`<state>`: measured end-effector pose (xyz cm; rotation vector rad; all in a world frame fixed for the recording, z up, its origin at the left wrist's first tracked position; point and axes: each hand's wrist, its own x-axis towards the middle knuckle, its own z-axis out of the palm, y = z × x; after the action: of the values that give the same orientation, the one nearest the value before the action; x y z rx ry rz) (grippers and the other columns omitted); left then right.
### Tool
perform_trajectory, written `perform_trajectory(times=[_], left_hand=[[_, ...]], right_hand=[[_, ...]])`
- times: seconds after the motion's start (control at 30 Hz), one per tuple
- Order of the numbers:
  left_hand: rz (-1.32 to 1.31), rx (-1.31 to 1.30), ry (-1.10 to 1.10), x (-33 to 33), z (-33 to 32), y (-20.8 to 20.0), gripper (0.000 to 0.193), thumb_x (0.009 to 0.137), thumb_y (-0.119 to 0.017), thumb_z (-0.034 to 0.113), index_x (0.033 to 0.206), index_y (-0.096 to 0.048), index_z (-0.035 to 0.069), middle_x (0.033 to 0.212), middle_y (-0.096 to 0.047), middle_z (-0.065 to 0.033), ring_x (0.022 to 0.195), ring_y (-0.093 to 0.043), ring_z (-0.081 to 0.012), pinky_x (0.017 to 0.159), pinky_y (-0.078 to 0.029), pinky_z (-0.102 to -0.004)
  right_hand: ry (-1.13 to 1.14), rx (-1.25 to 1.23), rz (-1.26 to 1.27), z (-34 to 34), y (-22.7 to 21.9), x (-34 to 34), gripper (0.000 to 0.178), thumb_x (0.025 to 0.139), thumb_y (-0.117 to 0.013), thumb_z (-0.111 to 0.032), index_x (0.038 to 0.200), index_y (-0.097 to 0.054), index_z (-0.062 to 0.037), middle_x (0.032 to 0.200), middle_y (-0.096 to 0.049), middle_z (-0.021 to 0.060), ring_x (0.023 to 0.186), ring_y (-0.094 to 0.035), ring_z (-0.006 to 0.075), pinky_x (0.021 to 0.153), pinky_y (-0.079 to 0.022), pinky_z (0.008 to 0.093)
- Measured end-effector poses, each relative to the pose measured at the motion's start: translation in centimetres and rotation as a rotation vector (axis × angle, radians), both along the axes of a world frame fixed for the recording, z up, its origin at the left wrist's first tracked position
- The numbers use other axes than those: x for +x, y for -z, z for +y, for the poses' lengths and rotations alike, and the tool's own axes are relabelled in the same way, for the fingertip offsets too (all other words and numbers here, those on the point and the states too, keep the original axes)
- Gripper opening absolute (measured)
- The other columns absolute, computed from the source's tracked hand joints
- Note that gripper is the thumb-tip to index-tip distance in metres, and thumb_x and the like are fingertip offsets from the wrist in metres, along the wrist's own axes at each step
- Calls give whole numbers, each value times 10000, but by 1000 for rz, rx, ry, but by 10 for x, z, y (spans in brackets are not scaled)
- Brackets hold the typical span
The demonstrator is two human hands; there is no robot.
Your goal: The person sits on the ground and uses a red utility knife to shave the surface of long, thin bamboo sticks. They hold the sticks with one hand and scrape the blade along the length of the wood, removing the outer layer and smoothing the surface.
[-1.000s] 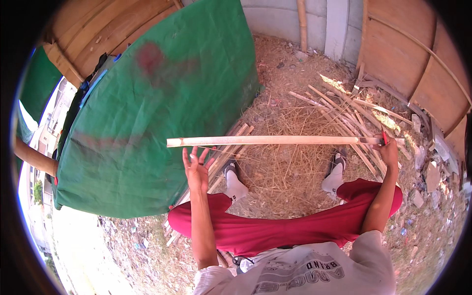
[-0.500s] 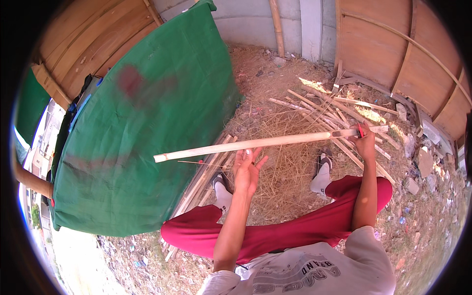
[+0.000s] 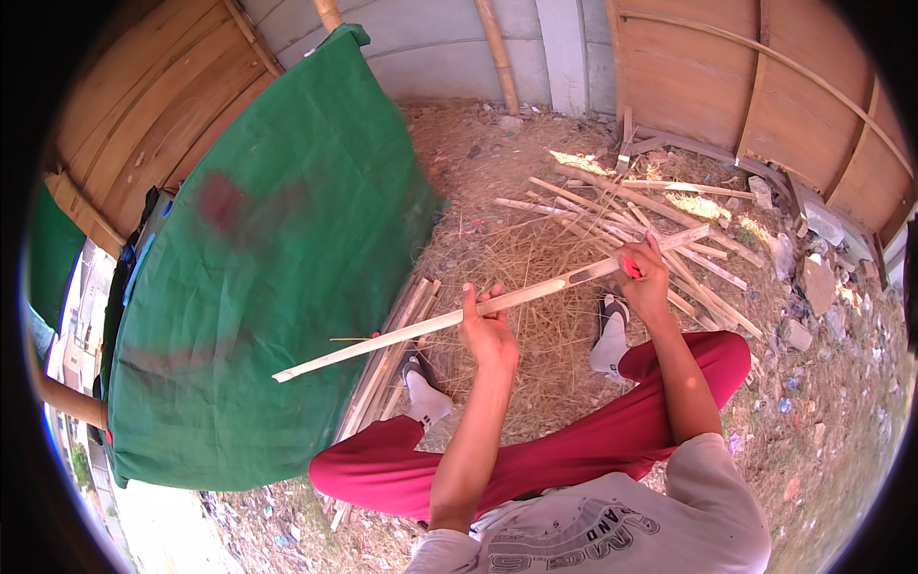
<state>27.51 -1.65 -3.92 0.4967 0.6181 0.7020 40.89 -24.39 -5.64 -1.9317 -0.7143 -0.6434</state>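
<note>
A long pale bamboo strip lies slantwise before me, its left end lower and nearer. My left hand supports it around its middle, the thumb on one side and the curled fingers on the other. Toward the strip's right end, my right hand is closed round a red-handled knife. Most of the handle is covered by the fingers. A dark, narrow stretch beside that hand runs along the strip; whether it is blade or hollow bamboo is unclear.
Several split bamboo strips lie in a loose pile at the right. More strips lie beside my left foot, along a green tarp sheet. Dry shavings cover the ground between my feet. Rubble lies at far right.
The bamboo strip has tilted, its left end dropping nearer and its right end rising. My left hand has closed onto the strip; my right hand has shifted left along it with the knife.
</note>
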Motion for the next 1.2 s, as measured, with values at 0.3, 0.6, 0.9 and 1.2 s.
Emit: perform_trajectory(times=[0.3, 0.6, 0.9, 1.2], left_hand=[[-46, 740, -480, -9, 68, -118, 437, 996, -652, 191, 761, -287, 138, 542, -368, -7, 469, -408, -100, 434, -368, -298], [705, 1895, -267, -15, 117, -258, 415, 935, -709, 218, 672, -457, 20, 522, -449, -92, 470, -424, -238, 489, -348, -408], [1260, 1710, 778, -133, 121, -148, 335, 919, -685, 277, 804, -661, -37, 758, -662, -281, 779, -671, -459, 706, -519, -524], [1197, 1251, 1022, -226, 75, -36, 451, 933, -668, 363, 784, -634, -61, 655, -605, -256, 689, -640, -454, 646, -481, -503]], right_hand=[[-179, -31, 261, 18, -5, -21, 446, 733, -883, -198, 1062, -710, 48, 1070, -691, 126, 919, -679, 276, 852, -531, 347], [-102, 30, 373, 15, -5, -11, 362, 821, -827, -252, 961, -701, 58, 830, -645, 156, 694, -611, 262, 660, -484, 361], [-46, -11, 323, 41, -4, -37, 306, 1025, -537, -217, 1107, -670, 46, 878, -623, 235, 792, -620, 398, 737, -483, 455], [-385, -174, 435, 96, -14, -95, 323, 989, -597, -261, 1160, -709, -12, 742, -669, 203, 566, -626, 319, 555, -489, 408]])
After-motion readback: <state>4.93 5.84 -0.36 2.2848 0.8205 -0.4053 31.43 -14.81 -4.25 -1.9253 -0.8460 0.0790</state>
